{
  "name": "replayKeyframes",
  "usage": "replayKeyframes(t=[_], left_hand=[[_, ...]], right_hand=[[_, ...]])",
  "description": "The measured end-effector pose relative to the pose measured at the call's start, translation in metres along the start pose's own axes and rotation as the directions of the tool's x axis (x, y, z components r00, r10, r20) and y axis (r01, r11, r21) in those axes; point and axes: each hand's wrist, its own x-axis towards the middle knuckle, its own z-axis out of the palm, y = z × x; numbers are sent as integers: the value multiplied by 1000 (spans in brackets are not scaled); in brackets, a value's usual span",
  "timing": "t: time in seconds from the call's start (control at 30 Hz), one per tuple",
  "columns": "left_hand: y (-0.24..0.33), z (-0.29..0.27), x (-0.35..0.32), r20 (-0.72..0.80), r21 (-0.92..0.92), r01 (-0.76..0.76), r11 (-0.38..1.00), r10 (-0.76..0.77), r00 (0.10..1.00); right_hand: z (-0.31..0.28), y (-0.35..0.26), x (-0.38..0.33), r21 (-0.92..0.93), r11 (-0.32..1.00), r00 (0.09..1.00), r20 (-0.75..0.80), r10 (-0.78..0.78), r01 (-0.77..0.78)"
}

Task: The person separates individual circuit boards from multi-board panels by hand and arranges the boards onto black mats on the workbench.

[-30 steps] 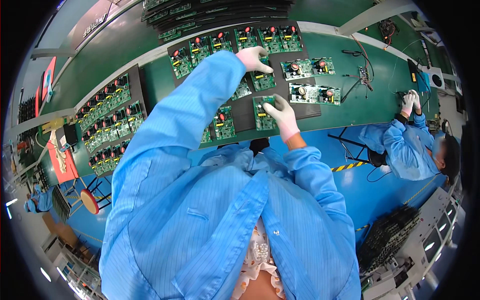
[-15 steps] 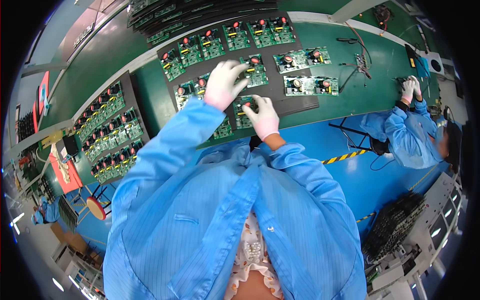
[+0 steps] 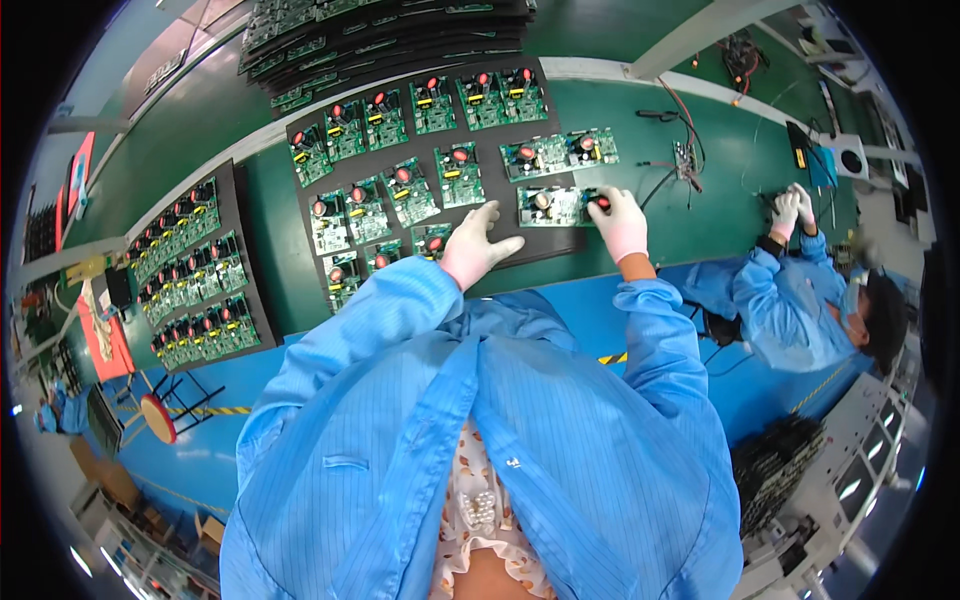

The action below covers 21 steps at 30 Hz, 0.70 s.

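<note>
Both my hands wear whitish gloves. My right hand [image 3: 621,222] is closed at the right end of a green circuit board [image 3: 571,205], its fingertips on the board beside a red round part. Joined closely to that board on its left is another circuit board [image 3: 537,204] with a pale round part. My left hand [image 3: 480,247] is open with thumb and fingers apart and nothing between them. It hovers over the dark sheet [image 3: 545,243], just right of a circuit board [image 3: 431,238] that it partly hides. A further circuit board [image 3: 459,174] lies beyond its fingertips.
More boards fill the dark sheet in rows. A second loaded sheet [image 3: 249,270] lies left, and stacked dark sheets [image 3: 390,50] stand behind. Wires with a small board [image 3: 686,160] lie to the right. A co-worker [image 3: 800,290] sits at the far right near a white post [image 3: 690,40].
My right hand has moved right from a near middle board to the end of the right-hand board. My left hand has left the middle boards and come nearer to me. The view has shifted.
</note>
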Motion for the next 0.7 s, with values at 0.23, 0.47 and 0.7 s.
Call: replayKeyframes(t=[0.23,0.47,0.7], left_hand=[[16,48,24,-138,-485,193,853,-292,946],[61,44,-15,-4,-482,271,833,-311,950],[83,11,-42,-41,-202,100,974,-110,993]], right_hand=[[-26,-15,-36,145,918,919,-201,-339,370],[-51,-10,-40,259,944,959,139,-246,205],[-91,-49,-8,91,658,662,-31,-749,748]])
